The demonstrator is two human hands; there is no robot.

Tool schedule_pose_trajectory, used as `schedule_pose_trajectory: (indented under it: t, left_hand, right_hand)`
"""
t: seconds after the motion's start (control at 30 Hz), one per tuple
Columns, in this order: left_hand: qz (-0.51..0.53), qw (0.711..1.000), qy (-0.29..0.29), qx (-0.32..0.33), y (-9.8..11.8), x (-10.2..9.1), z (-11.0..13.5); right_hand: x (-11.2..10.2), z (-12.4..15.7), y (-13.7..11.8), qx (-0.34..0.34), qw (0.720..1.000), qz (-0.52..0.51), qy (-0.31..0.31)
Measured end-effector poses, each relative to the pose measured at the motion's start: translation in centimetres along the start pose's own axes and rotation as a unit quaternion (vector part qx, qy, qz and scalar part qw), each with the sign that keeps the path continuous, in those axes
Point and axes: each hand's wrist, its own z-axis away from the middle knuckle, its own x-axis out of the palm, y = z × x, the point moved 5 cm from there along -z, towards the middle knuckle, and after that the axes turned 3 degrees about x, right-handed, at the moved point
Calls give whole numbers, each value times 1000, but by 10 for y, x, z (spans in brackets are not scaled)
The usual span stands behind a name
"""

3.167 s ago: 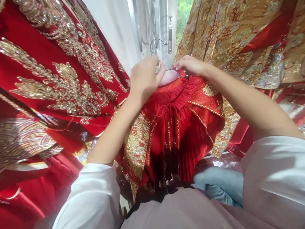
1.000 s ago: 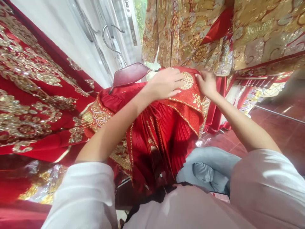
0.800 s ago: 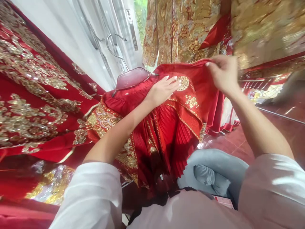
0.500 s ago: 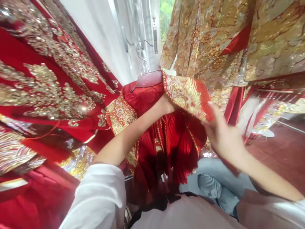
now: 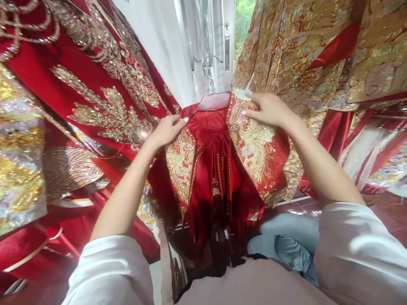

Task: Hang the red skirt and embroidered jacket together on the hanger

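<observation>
A red pleated skirt point(image 5: 222, 169) with gold embroidered side panels hangs from a dark red hanger point(image 5: 213, 101) with a metal hook. My left hand point(image 5: 167, 130) pinches the top of the left gold panel point(image 5: 179, 163), fingers closed on the cloth. My right hand point(image 5: 269, 109) presses on the upper edge of the right gold panel point(image 5: 254, 148), next to the hanger, with fingers curled onto the fabric.
Red garments with heavy gold embroidery point(image 5: 95, 97) hang close on the left. Gold brocade robes point(image 5: 305, 55) hang on the right. A white window frame with a handle point(image 5: 226, 42) is behind the hanger. A grey-blue cushion point(image 5: 286, 241) and red floor tiles lie below.
The right gold panel has been folded over the red front of the skirt. My left hand moved from the middle to the left panel. My right hand came up to the hanger.
</observation>
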Motion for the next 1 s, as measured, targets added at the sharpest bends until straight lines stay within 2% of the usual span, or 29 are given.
schedule_pose_trajectory:
  t: [0.1, 0.17, 0.23, 0.3, 0.4, 0.47, 0.53, 0.57, 0.67, 0.73, 0.77, 0.83, 0.9, 0.97, 1.0]
  left_hand:
    - [-24, 997, 67, -29, 2, -3, -9]
    - [-38, 993, 104, -30, 17, -9, -18]
    - [-51, 991, 121, -24, 41, -15, -26]
    - [-72, 991, 112, -24, 67, -18, -28]
    - [-98, 994, 39, -5, 86, -21, -18]
    - [-69, 996, -32, 46, 77, -25, -10]
    - [1, 992, -90, 84, 47, -29, -3]
    - [43, 990, -103, 81, 27, -29, -1]
    - [142, 980, -140, -6, -30, -16, 7]
    - [149, 979, -123, -64, -46, -4, 18]
    - [120, 984, -93, -89, -45, -1, 25]
    - [-2, 990, -8, -139, -32, -3, 42]
    - [-136, 971, 49, -189, -11, -10, 61]
    - [-201, 954, 45, -219, 5, -16, 72]
    - [-207, 951, 27, -229, 8, -18, 75]
  right_hand:
    - [17, -22, 26, 19, 997, -56, -51]
    - [22, -23, 36, 41, 993, -98, -43]
    - [25, -17, 45, 65, 987, -145, -25]
    - [30, -9, 52, 90, 978, -185, -16]
    - [38, 0, 56, 83, 971, -225, -26]
    - [41, 2, 56, 50, 969, -236, -46]
    - [41, 2, 61, 36, 963, -254, -85]
    - [41, 1, 66, 41, 956, -269, -110]
    - [44, 3, 81, 84, 930, -311, -178]
    - [44, 8, 84, 118, 930, -298, -178]
    - [43, 12, 83, 135, 940, -269, -158]
    - [36, 23, 76, 174, 967, -164, -86]
    - [26, 38, 67, 219, 975, -28, -7]
    - [18, 50, 61, 260, 963, 70, 27]
    - [15, 53, 60, 272, 957, 96, 22]
